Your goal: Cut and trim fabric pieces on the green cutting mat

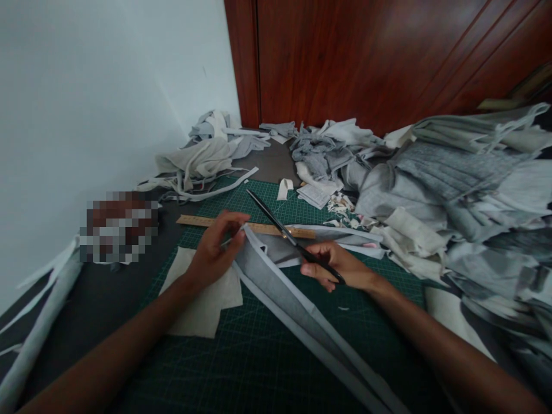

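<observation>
My left hand (222, 244) pinches the end of a long grey fabric strip (276, 276) with pale edges. From there the strip runs down toward the lower right, and another part of it stretches right across the mat. In my right hand (334, 265) is a pair of black-handled scissors (276, 221), its blades pointing up and left, apart from the pinched end. The blades look closed. Behind both hands a wooden ruler (196, 220) lies on the green cutting mat (254, 368), partly covered by the fabric. A cream fabric piece (194, 322) rests beneath my left wrist.
Grey and white fabric heaps (397, 178) crowd the right side. More scraps (202, 155) lie at the back left by the white wall (107, 86). Small offcuts (340, 204) sit at the mat's far edge. A reddish-brown wooden panel (366, 57) rises behind.
</observation>
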The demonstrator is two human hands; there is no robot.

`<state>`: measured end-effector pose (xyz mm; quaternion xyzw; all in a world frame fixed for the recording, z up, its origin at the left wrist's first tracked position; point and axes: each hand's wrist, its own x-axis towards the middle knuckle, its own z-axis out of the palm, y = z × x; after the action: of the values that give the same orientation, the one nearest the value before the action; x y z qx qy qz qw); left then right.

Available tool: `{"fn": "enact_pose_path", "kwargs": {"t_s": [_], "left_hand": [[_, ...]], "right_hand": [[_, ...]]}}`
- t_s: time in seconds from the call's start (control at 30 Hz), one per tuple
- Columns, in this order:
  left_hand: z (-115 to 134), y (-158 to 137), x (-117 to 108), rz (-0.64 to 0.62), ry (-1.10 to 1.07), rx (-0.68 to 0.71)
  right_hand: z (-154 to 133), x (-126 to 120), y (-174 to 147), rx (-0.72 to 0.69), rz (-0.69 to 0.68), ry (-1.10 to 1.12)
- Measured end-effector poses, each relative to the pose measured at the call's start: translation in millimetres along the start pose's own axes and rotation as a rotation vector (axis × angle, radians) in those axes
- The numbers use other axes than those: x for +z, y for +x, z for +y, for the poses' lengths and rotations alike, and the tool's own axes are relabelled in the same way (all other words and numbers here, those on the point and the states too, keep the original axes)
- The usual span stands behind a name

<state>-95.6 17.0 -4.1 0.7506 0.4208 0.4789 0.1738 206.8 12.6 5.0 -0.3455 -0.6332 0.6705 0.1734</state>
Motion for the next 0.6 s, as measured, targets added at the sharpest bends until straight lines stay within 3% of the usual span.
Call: {"fn": "enact_pose_path", "kwargs": {"t_s": [0.1,0.23,0.47,0.6], "left_hand": [[10,1,-6,0.069,0.113,0.169],[26,2,-9,-0.014,0.219,0.359],[36,0,-8,-0.253,0.311,0.544],[40,2,-9,-0.317,0.329,0.600]], "right_hand": [[-9,-2,0,-0.063,0.174,-0.193],[-15,-12,0,-0.132,0.505,-0.581],[-19,-63,-11,0.085,0.965,-1.102],[-5,-103,-23,0.191,1.051,-1.258]]}}
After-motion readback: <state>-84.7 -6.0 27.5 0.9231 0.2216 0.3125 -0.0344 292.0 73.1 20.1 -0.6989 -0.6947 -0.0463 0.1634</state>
